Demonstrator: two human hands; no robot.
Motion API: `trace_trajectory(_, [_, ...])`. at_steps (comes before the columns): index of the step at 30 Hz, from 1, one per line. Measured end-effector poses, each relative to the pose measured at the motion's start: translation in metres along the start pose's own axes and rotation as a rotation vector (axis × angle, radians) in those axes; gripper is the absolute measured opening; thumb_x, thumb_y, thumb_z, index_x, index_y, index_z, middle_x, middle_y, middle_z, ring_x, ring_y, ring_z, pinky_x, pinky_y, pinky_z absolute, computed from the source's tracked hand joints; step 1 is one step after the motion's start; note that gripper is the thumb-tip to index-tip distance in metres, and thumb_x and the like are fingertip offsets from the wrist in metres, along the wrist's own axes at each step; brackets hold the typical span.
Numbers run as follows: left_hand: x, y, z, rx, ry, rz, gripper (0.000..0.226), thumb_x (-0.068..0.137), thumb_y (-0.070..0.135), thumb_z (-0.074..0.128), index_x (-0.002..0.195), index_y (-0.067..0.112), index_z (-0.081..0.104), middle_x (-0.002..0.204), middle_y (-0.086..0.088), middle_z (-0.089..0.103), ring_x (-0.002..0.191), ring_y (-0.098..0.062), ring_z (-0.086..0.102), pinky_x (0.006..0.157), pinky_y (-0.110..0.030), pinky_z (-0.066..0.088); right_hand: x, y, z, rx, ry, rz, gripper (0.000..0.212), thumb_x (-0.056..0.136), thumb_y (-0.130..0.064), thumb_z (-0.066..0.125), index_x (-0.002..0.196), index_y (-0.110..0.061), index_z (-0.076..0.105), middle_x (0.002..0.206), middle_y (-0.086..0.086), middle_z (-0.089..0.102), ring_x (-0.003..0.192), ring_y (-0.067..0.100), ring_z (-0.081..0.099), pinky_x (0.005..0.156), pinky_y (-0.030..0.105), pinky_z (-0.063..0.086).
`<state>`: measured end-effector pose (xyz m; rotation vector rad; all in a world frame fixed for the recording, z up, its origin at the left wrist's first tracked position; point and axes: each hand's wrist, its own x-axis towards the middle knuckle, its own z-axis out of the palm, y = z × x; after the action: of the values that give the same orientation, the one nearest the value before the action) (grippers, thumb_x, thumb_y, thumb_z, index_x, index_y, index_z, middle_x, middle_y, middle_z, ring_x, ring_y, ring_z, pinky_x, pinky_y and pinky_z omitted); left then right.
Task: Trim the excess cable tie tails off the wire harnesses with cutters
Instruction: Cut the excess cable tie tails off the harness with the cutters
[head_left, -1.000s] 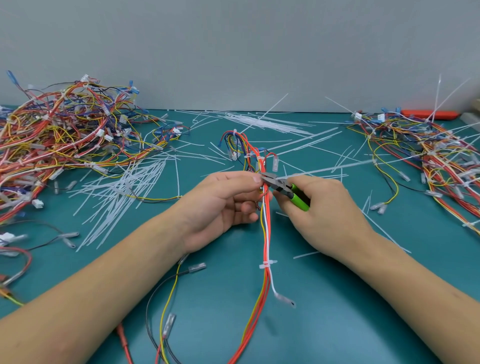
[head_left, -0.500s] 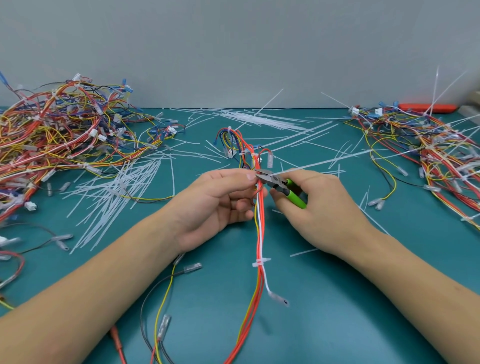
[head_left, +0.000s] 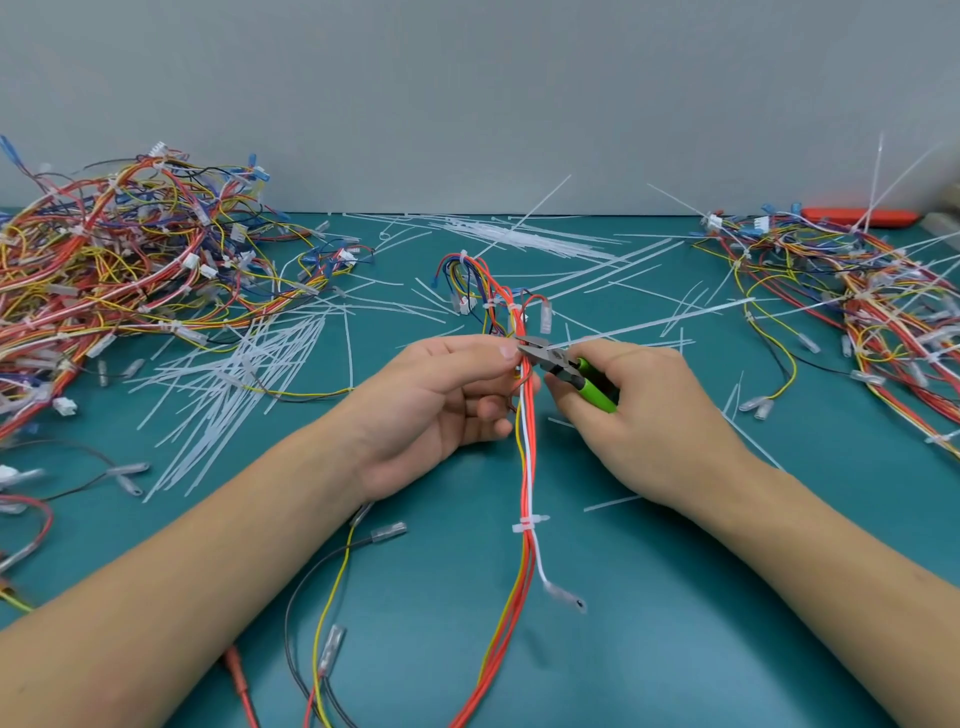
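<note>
Since a second ago the hands barely moved relative to each other; the whole scene sits slightly higher in frame, likely head motion, and the cutters' nose has stayed at the same tie, so the cut looks set up but not visibly done. Left hand (head_left: 447, 400) pinches the wire harness (head_left: 525, 441) at frame centre, fingers curled round the red and orange wires. Right hand (head_left: 639, 410) grips the green-handled cutters (head_left: 563, 366), fingers clamped on the handles, blades at the bundle just beside the left fingertips. A long white tie tail (head_left: 649, 325) runs from there toward the right, still attached as far as can be told. Lower down, a trimmed cable tie (head_left: 530, 524) wraps the same harness. Harness pile (head_left: 130, 280) upper left, another pile (head_left: 872, 291) upper right, cut tails (head_left: 244, 384) strewn on the teal bench (head_left: 675, 623). Loose wires crowd the blades; nicking one is the risk.
</note>
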<state>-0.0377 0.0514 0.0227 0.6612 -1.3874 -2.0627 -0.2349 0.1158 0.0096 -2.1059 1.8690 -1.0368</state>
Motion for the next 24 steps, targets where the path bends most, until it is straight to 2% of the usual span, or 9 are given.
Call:
trace_trajectory(3, [0.0000,-0.0004,0.0001,0.004,-0.007,0.004,0.014,0.091,0.024,0.062,0.095,0.013,0.070,0.068,0.005,0.065,0.059,-0.010,0.042,0.065,-0.022,0.052,-0.0005,-0.0007,0.0007,0.016,0.003,0.012,0.028,0.092,-0.041,0.054,0.077,-0.018,0.057,0.060,-0.003,0.050,0.064,0.022,0.048,0.062,0.044,0.047])
trace_trajectory(9, [-0.0009,-0.0003,0.0012,0.009,-0.015,0.006,0.016,0.091,0.024,0.062,0.084,0.017,0.075,0.067,0.006,0.065,0.058,-0.009,0.042,0.064,-0.022,0.052,-0.0015,-0.0019,-0.0006,0.017,-0.005,0.030,0.033,0.092,-0.045,0.052,0.074,-0.017,0.055,0.058,0.000,0.047,0.060,0.026,0.046,0.059,0.046,0.048])
trace_trajectory(12, [-0.0006,-0.0002,0.0011,0.007,-0.011,0.007,0.014,0.090,0.024,0.062,0.094,0.013,0.071,0.067,0.006,0.065,0.058,-0.009,0.041,0.064,-0.022,0.052,-0.0018,-0.0020,-0.0014,0.015,-0.010,0.035,0.034,0.093,-0.045,0.052,0.073,-0.017,0.054,0.056,0.000,0.046,0.060,0.028,0.046,0.058,0.047,0.048])
trace_trajectory(18, [-0.0004,-0.0003,0.0008,0.008,-0.010,0.008,0.017,0.089,0.024,0.063,0.099,0.010,0.067,0.069,0.004,0.066,0.059,-0.010,0.040,0.063,-0.022,0.052,-0.0008,-0.0034,-0.0015,-0.002,-0.033,0.058,0.038,0.091,-0.047,0.047,0.080,-0.014,0.063,0.060,0.003,0.054,0.065,0.032,0.052,0.061,0.047,0.050])
trace_trajectory(22, [-0.0010,0.0000,0.0014,0.009,-0.009,0.008,0.014,0.089,0.023,0.063,0.095,0.012,0.067,0.067,0.005,0.065,0.058,-0.010,0.040,0.064,-0.022,0.052,-0.0025,-0.0029,-0.0012,-0.008,-0.015,0.052,0.034,0.091,-0.046,0.049,0.079,-0.016,0.062,0.059,0.001,0.053,0.063,0.030,0.051,0.060,0.047,0.050])
trace_trajectory(24, [-0.0008,0.0002,0.0020,0.006,-0.003,0.008,0.016,0.089,0.024,0.063,0.096,0.011,0.067,0.066,0.005,0.064,0.058,-0.010,0.040,0.064,-0.022,0.052,-0.0017,-0.0023,-0.0014,-0.013,-0.006,0.021,0.025,0.090,-0.038,0.053,0.079,-0.017,0.061,0.063,-0.001,0.052,0.067,0.027,0.050,0.064,0.046,0.049])
